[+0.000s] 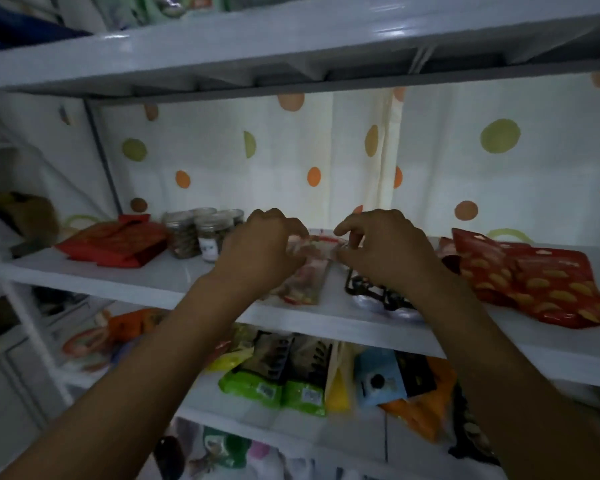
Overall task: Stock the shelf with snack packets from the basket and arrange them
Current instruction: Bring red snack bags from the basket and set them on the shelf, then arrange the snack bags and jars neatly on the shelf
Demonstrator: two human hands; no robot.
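Observation:
A clear snack packet (309, 271) with reddish and pale pieces lies on the middle white shelf (136, 282). My left hand (260, 251) grips its left top edge with curled fingers. My right hand (385, 247) pinches the top edge from the right side. A clear packet with black print (368, 292) lies under my right wrist, partly hidden. A red packet with yellow shapes (534, 282) lies at the shelf's right. No basket is in view.
Red flat packets (115, 240) and several clear jars (201, 233) stand at the shelf's left. A dotted curtain (326, 150) hangs behind. The lower shelf holds green (274, 386), yellow, blue (378, 375) and orange packets. Another shelf board (291, 39) runs overhead.

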